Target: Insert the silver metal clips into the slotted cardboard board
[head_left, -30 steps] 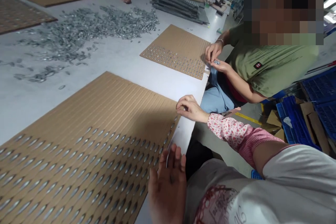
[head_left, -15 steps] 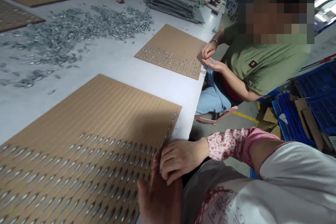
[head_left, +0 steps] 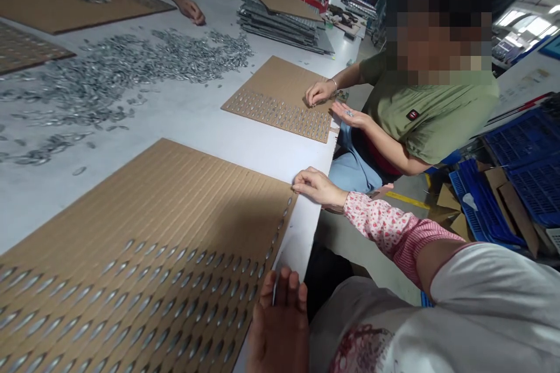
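Note:
My right hand [head_left: 318, 185], in a pink floral sleeve, rests its pinched fingertips on the far right corner of a brown grooved cardboard board [head_left: 175, 186]. Whatever lies between those fingertips is too small to make out. Below it, my left hand [head_left: 282, 326] is held palm up beside the board's edge, fingers stretched out; its shadowed palm shows nothing I can name. Rows of small silver leaf-shaped metal pieces [head_left: 168, 277] lie in the near part of the board. A single line of them [head_left: 280, 224] runs along its right edge to my right fingertips.
A heap of the same metal pieces [head_left: 166, 52] spreads over the white table [head_left: 192, 122]. To the right, a co-worker in green [head_left: 441, 122] handles another board [head_left: 271, 81]. Another person's hand [head_left: 192, 11] rests across the table. Stacked boards [head_left: 280, 23] stand behind, blue crates [head_left: 525, 145] at right.
My right hand has moved from over my left palm to the board's far corner. My left hand now shows its fingers outstretched. The co-worker's upper hand has moved out over their board.

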Available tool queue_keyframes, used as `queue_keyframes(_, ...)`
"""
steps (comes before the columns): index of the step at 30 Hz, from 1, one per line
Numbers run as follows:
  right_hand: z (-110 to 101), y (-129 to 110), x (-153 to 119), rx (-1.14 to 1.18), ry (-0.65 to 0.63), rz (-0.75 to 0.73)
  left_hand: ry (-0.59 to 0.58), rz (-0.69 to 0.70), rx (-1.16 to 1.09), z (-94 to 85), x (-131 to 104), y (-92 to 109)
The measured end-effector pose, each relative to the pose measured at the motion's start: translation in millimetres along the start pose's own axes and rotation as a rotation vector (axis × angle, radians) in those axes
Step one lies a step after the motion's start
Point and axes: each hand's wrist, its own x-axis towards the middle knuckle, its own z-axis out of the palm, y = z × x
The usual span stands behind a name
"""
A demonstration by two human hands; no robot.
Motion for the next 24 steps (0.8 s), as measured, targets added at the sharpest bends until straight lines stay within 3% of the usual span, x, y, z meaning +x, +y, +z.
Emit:
queue_keyframes(3, 4, 1, -1, -0.097, 0.018, -0.077, 0.010, -0.008, 0.004, -0.3, 1, -1)
queue_keyframes(10, 10, 6, 2, -0.210, 0.029, -0.047, 0.002, 0.013, 0.034, 9.4, -6, -6)
queue_keyframes(19, 5, 9, 5, -0.124, 0.022, -0.054, -0.039, 0.064, 0.072, -15.2, 7, -13)
queue_keyframes(24, 4, 10, 5, -0.140, 0.013, -0.094, -0.019, 0.066, 0.040, -10.2, 3, -14)
